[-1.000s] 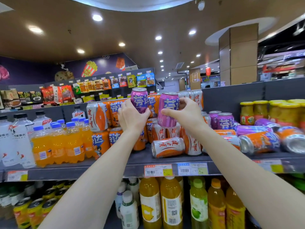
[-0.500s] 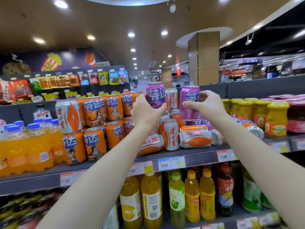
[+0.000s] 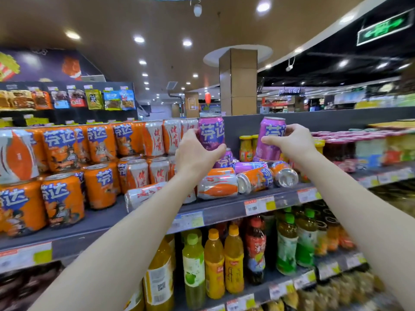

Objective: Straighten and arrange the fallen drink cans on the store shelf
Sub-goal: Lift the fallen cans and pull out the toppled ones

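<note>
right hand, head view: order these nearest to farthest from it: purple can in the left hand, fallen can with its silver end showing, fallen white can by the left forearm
1. Fallen can with its silver end showing, just below the right hand.
2. Purple can in the left hand, across to the left.
3. Fallen white can, farthest left at the shelf front.

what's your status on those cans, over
Left hand grips left purple can, top up. Right hand grips right purple can, top up. Fallen cans lie on their sides on shelf below both.
</note>
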A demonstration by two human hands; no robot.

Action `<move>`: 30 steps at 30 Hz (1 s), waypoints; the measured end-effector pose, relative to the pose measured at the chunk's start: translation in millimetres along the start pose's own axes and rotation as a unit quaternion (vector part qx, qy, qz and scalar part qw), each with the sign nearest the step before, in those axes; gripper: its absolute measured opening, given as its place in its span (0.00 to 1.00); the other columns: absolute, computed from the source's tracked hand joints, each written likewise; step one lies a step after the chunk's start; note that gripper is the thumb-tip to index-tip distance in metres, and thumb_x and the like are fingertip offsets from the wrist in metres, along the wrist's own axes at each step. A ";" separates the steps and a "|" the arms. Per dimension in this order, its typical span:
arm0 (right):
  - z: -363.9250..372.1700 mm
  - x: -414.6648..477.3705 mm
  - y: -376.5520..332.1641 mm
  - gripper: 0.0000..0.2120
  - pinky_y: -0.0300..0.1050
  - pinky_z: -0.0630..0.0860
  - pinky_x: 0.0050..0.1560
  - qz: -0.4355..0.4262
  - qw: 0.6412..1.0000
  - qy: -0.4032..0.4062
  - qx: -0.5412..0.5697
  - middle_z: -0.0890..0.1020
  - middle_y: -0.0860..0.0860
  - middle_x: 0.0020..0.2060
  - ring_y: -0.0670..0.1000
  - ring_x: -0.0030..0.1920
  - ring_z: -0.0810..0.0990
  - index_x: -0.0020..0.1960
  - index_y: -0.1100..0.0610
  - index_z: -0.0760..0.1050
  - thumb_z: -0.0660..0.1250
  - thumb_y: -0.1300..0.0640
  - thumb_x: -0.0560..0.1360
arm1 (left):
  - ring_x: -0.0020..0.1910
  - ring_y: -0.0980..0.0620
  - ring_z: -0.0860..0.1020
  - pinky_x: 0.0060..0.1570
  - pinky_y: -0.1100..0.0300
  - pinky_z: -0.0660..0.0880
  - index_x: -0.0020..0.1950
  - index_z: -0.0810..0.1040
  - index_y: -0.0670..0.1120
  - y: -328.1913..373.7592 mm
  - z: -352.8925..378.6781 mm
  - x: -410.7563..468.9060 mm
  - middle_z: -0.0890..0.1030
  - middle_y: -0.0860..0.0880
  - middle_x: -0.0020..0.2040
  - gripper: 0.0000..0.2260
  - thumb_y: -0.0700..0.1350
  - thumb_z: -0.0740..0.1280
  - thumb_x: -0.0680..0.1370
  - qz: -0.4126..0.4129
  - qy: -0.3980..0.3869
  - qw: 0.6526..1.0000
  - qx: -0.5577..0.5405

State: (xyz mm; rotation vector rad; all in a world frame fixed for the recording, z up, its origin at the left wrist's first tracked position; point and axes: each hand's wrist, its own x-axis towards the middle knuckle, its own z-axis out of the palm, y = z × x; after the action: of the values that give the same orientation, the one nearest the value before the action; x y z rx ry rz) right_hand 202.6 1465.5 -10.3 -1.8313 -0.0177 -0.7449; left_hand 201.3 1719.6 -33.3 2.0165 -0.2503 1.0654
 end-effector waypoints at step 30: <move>80.1 140.1 79.2 0.38 0.48 0.77 0.41 0.019 0.971 -0.195 -0.134 0.80 0.55 0.54 0.55 0.52 0.80 0.63 0.60 0.70 0.84 0.47 0.62 | 0.50 0.60 0.78 0.41 0.69 0.71 0.66 0.73 0.47 9.2 99.6 70.7 0.79 0.55 0.55 0.31 0.54 0.81 0.69 -0.075 -0.030 0.996 0.031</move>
State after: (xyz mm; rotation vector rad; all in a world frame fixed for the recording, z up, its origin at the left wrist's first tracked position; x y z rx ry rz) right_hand 381.6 1455.9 -23.7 -2.2070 -0.1445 -0.3620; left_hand 299.9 1653.0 -4.6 2.0899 -0.0956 0.9308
